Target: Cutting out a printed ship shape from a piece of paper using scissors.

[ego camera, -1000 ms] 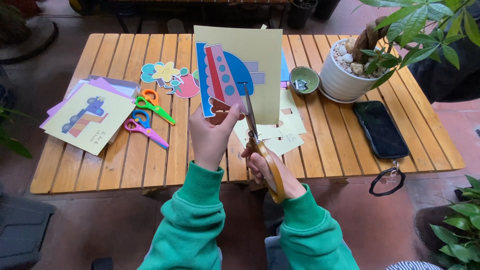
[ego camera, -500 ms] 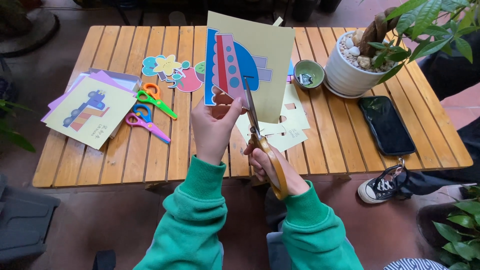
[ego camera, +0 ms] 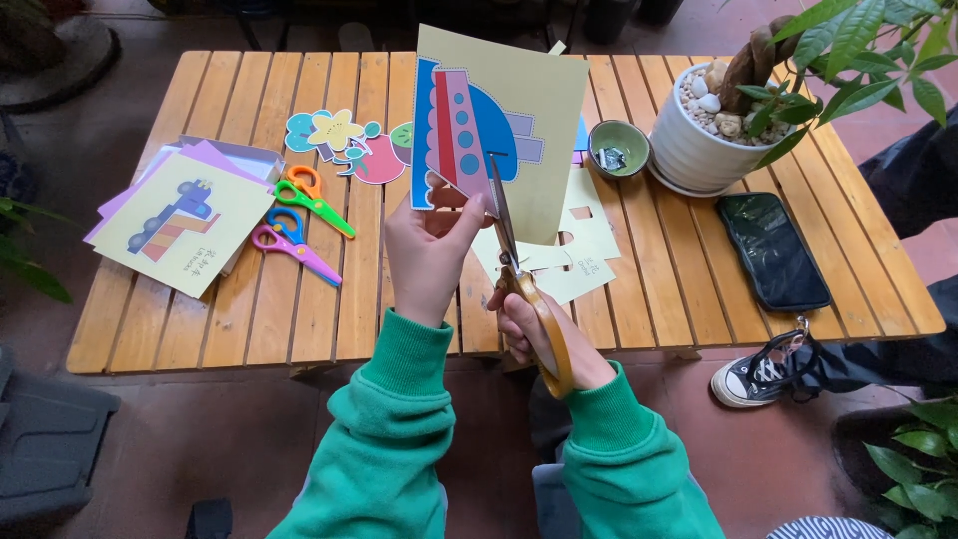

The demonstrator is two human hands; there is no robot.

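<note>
My left hand (ego camera: 431, 256) holds up a pale yellow paper sheet (ego camera: 539, 110) printed with a blue and red ship picture, gripping it by the lower left edge. My right hand (ego camera: 544, 334) grips yellow-handled scissors (ego camera: 519, 274), whose blades point up into the sheet beside the ship outline. Both arms wear green sleeves. The sheet is raised above a wooden slatted table (ego camera: 249, 309).
On the table lie two small scissors, green-orange (ego camera: 311, 198) and pink-blue (ego camera: 291, 248), a stack of coloured sheets (ego camera: 185, 215), cut-out shapes (ego camera: 344, 145), paper scraps (ego camera: 579, 255), a small green bowl (ego camera: 619, 148), a potted plant (ego camera: 709, 125) and a black phone (ego camera: 773, 250). Another person's sneaker (ego camera: 763, 371) shows at the right.
The sheet and scissors have stayed in my hands. The view has shifted slightly, and a sneaker appeared at the right of the table.
</note>
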